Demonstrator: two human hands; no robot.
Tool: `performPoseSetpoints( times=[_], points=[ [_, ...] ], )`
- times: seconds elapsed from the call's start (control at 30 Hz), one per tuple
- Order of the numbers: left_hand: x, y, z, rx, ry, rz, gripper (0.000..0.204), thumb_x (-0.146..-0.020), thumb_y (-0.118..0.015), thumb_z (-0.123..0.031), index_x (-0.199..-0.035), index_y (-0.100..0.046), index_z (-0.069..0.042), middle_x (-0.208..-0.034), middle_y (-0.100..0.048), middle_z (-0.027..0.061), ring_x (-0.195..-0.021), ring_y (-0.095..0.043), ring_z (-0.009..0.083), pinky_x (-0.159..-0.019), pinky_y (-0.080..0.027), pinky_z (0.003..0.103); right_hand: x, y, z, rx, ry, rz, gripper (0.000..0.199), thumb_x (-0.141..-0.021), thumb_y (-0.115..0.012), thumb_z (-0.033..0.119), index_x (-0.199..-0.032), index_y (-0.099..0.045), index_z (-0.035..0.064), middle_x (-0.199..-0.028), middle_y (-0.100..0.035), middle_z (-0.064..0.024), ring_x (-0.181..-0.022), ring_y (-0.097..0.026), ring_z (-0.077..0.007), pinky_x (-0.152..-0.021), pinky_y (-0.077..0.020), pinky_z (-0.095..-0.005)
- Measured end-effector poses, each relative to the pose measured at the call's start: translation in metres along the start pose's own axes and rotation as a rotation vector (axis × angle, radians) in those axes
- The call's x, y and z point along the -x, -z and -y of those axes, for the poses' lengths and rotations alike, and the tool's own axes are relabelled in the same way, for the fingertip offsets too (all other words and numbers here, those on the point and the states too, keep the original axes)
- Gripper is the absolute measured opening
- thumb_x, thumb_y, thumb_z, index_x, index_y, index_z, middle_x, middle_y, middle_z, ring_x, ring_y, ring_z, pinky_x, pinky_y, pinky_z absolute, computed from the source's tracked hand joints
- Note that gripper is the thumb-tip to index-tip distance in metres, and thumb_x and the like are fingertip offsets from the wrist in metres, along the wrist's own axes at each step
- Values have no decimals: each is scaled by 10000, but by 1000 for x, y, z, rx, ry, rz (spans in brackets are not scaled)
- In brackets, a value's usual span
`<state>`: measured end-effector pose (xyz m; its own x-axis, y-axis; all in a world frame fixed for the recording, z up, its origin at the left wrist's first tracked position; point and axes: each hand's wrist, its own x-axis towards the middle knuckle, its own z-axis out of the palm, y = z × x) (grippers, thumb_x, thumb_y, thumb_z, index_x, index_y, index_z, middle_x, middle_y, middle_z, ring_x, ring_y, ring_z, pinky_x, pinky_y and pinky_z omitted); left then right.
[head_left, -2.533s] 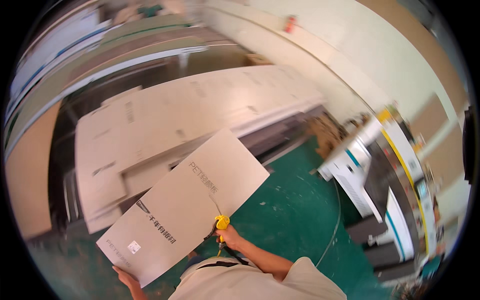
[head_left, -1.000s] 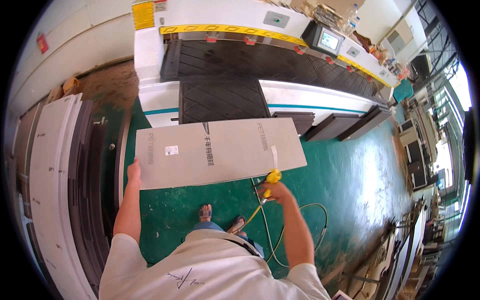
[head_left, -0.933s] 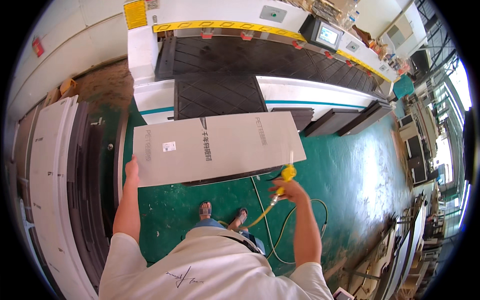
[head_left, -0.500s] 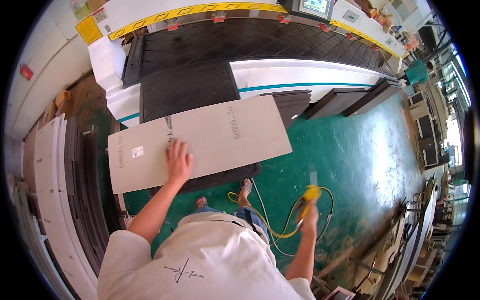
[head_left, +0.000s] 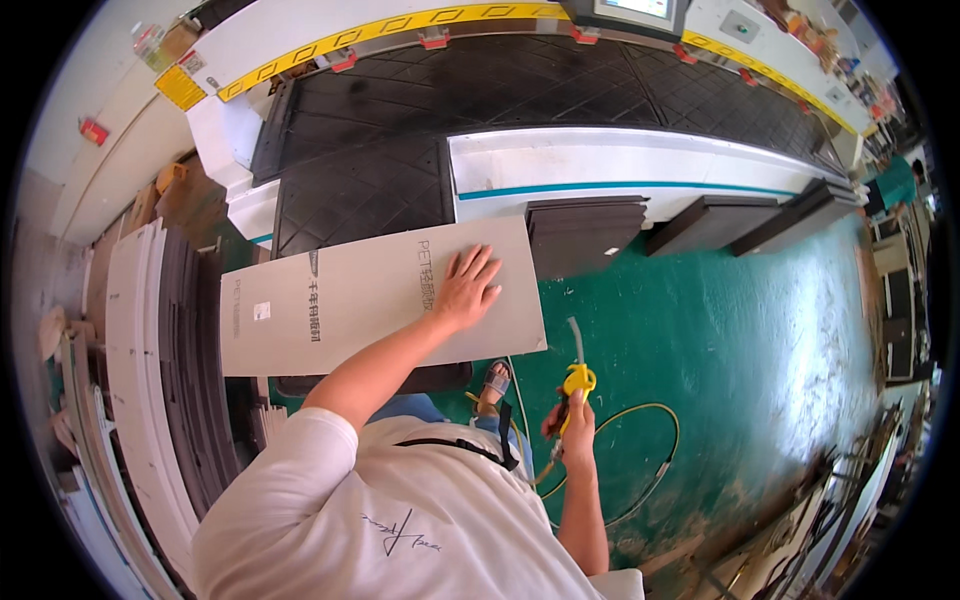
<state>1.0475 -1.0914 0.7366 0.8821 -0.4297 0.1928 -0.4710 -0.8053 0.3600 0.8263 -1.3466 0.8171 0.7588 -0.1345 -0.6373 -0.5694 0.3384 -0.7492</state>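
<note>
A light grey-beige board with printing and a small white label lies across the front extension of the machine's black table. My left hand rests flat on the board toward its right end, fingers spread. Off to the right and below the board, my right hand is wrapped round a yellow air blow gun. Its nozzle points up and away, and a yellow hose trails from its lower end in a loop. The gun does not touch the board.
Dark panels lean against the white machine front. Tall stacked boards stand at my left. A hose loop lies on the green floor. Offcuts and planks lie at the lower right. A person in green is far right.
My left hand has slid right along the board. The board sits slightly further left in view and is turned a little. My right hand has brought the blow gun left, closer to my body.
</note>
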Motion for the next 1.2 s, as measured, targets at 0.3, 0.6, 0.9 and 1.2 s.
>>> performPoseSetpoints(
  times=[0.3,0.6,0.9,1.2],
  points=[
    [-40,0,87,-56,272,33,522,-1088,-434,-403,-1536,-470,-138,-1666,-336,101,-1563,-238,277,-1261,-147,538,-105,-89,51,266,-39,269,598,-1082,-400,583,-833,-561,64,-590,-556,-43,-441,-537,-159,-419,-392,-281],
    [158,109,264,-263,644,-41,608,-1096,-354,-453,-1590,-372,-99,-1695,-268,91,-1583,-170,274,-1279,-111,515,-110,-251,24,622,-157,687,672,-1055,-393,650,-959,-613,22,-590,-539,-51,-457,-557,-172,-427,-400,-296],
    [344,226,450,-218,1016,-78,646,-1093,-310,-493,-1618,-292,-117,-1721,-183,63,-1598,-106,259,-1276,-121,530,-48,-430,-66,732,-241,916,645,-1071,-383,617,-1199,-592,20,-662,-592,-64,-504,-580,-175,-458,-414,-296],
    [436,225,448,624,1055,-371,590,-1084,-389,-496,-1446,-548,-58,-1353,-639,230,-1278,-590,401,-1038,-486,436,-30,-547,-115,940,-213,952,532,-1107,-381,516,-1080,-579,23,-738,-657,-85,-614,-637,-165,-553,-465,-275]
  ],
)
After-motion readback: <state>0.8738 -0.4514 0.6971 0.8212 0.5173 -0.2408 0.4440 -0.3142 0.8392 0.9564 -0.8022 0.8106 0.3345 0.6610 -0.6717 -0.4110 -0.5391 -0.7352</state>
